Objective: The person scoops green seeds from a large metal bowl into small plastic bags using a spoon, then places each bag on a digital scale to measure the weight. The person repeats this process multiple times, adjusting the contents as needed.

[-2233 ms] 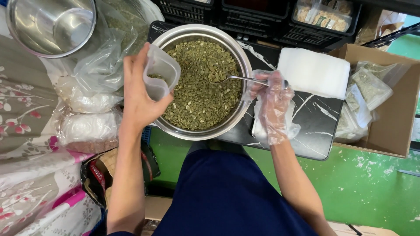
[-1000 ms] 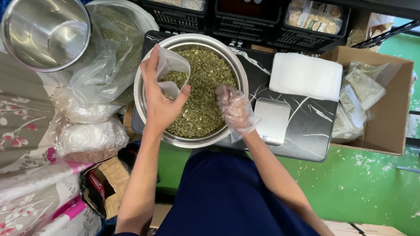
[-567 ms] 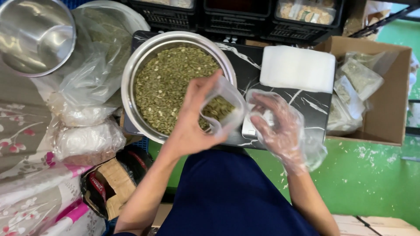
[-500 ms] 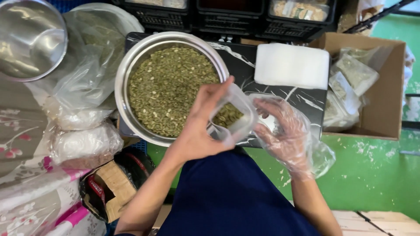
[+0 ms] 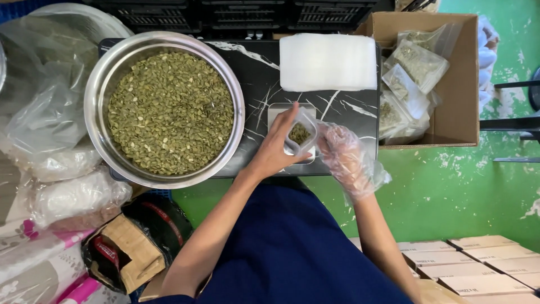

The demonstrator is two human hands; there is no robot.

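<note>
Head view, the only one. Centre of the frame: one small clear pouch part-filled with green seeds sits on a small white scale on the black marbled bench. The left hand, bare, has its grip closed on the pouch from the left, thumb up along its edge. The right hand, in a loose clear plastic glove, touches the pouch's right side with its fingertips; whether that grip is closed on it I cannot tell.

Upper left: one large steel bowl, full of green seeds, rests on the bench. Upper centre: one stack of white sheets, just above the scale. Upper right: one open cardboard box holding at least four filled pouches. Left edge: several crumpled clear plastic bags. Lower right corner: a row of five flat cartons on the green floor.
</note>
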